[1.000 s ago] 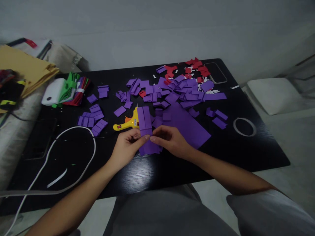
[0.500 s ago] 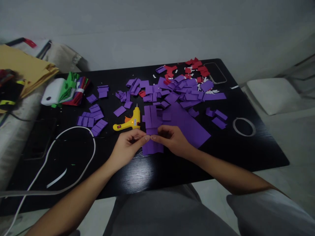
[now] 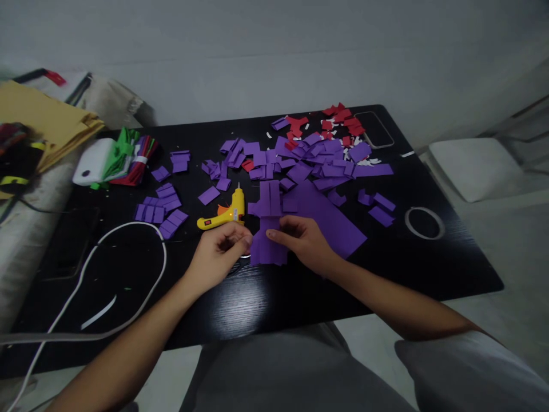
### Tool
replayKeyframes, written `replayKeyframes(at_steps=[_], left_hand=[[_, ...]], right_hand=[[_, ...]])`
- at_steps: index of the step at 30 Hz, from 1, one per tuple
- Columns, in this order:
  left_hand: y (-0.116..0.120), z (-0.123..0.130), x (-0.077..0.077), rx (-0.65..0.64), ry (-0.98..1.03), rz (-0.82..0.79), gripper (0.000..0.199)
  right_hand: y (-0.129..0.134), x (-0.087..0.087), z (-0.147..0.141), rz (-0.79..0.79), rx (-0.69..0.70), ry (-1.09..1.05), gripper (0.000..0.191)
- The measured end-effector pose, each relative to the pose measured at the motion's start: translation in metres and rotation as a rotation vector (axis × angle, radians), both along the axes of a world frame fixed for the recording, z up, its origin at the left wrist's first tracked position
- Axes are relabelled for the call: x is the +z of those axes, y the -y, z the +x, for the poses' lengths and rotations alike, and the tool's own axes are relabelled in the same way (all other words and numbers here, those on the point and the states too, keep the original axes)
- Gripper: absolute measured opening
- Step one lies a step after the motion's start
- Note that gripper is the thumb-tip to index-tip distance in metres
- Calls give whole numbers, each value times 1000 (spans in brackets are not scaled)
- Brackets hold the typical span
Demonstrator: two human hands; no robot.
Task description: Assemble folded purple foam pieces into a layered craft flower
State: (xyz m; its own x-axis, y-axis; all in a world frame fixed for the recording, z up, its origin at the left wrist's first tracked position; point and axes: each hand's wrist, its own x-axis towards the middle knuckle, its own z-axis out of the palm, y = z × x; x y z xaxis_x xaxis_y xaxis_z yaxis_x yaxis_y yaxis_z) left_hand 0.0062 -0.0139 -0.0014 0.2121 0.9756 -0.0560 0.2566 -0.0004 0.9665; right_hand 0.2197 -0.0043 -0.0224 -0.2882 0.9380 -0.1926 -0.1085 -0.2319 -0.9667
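Observation:
A folded purple paper piece [image 3: 269,243], cross-like in outline, lies at the middle of the black table near its front. My right hand [image 3: 304,240] grips its right side, thumb on top and fingers curled behind. Just left of the paper is my left hand [image 3: 222,249], its thumb and forefinger pinched together; whatever is between them is too small to name. A yellow glue gun [image 3: 229,213] lies beyond my left hand, nozzle pointing away. Under the folded piece and to its right is a large purple sheet [image 3: 328,220].
Purple folded pieces [image 3: 330,160] and red scraps [image 3: 343,114] are piled toward the back. A white cable [image 3: 160,269] loops at the left. On the right lies a tape ring [image 3: 424,223]; colored paper bundles [image 3: 137,160] lie at the back left.
My left hand has come off the purple piece and moved slightly left. The piece has shifted a little right and turned slightly, while my right hand keeps hold of it.

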Motion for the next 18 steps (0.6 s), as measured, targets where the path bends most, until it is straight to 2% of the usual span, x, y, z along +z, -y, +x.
replayKeyframes(at_steps=[10, 18], left_hand=[[4, 4, -9, -22, -21, 46, 18], [5, 2, -8, -77, -171, 144, 21]], right_hand=[[4, -3, -5, 11, 53, -11, 37], [1, -3, -4, 54, -26, 45, 40]])
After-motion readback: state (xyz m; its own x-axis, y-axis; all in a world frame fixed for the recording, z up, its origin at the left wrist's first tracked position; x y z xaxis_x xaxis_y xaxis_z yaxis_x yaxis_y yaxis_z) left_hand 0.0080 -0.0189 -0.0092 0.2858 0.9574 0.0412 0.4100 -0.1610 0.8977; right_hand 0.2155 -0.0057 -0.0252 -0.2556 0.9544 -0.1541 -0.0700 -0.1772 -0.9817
